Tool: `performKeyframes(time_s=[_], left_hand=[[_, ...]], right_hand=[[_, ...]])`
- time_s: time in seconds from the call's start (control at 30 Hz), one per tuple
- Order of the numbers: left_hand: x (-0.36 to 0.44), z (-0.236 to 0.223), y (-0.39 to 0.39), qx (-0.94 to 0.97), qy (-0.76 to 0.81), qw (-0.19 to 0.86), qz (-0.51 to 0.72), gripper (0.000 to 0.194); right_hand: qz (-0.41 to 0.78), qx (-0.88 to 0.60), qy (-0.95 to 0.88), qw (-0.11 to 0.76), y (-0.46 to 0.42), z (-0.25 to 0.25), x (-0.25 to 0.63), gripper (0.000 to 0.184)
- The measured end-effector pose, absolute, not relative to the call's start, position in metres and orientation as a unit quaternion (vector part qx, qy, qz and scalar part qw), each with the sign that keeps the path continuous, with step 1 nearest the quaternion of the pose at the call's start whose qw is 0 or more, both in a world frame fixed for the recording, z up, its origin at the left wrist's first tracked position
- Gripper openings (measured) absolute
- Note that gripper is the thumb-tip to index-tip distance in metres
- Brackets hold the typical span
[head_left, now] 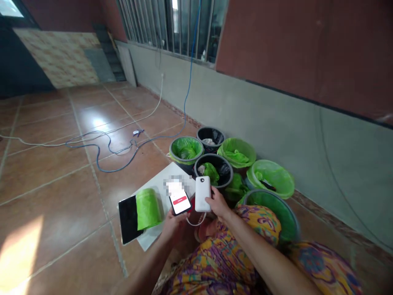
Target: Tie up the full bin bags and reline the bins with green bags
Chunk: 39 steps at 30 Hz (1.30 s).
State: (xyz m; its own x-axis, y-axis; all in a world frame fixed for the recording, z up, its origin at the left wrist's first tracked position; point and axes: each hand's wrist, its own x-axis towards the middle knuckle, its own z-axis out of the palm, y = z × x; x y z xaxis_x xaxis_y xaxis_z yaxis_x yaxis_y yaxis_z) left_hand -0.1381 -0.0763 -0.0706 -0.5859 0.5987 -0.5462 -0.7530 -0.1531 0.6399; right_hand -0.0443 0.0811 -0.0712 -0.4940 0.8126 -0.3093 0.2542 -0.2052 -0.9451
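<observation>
- Tiled floor (55, 172) w/ cables, grey wall on the right; green-lined bins (236, 153) clustered just beyond the hands.
- Left hand (175, 225) wrapped round a phone (180, 201), screen up, long axis tilted up-left.
- Right hand (218, 203) closed on a white power bank (203, 193), upright, just right of phone; short cable (196, 223) loops betw. them.
- Green bag roll (148, 208) + dark tablet (129, 219) on a white sheet (159, 180), left of hands; left hand nearer.

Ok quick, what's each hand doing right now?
Left hand: closed around the phone.
Right hand: closed around the white power bank.
</observation>
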Motion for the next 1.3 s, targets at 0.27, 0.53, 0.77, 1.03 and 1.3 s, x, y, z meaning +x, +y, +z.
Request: performKeyframes(time_s=[0.27,0.53,0.77,1.03,1.3], left_hand=[[-0.154,-0.084,-0.067,-0.102,0.499,0.436,0.741,0.057],[-0.157,-0.095,-0.065,-0.127,0.511,0.43,0.734,0.058],[-0.16,-0.099,-0.064,-0.127,0.51,0.435,0.732,0.059],[-0.161,-0.098,-0.064,-0.128,0.504,0.437,0.734,0.057],[-0.164,-0.108,-0.062,-0.125,0.502,0.443,0.732,0.056]], right_hand=[[0.645,-0.418,-0.621,0.152,0.097,-0.11,-0.082,0.07],[0.618,-0.404,-0.659,0.145,0.106,-0.139,-0.099,0.063],[0.548,-0.418,-0.713,0.128,0.109,-0.14,-0.095,0.047],[0.521,-0.445,-0.713,0.145,0.097,-0.131,-0.094,0.043],[0.523,-0.454,-0.709,0.136,0.094,-0.127,-0.09,0.042]])
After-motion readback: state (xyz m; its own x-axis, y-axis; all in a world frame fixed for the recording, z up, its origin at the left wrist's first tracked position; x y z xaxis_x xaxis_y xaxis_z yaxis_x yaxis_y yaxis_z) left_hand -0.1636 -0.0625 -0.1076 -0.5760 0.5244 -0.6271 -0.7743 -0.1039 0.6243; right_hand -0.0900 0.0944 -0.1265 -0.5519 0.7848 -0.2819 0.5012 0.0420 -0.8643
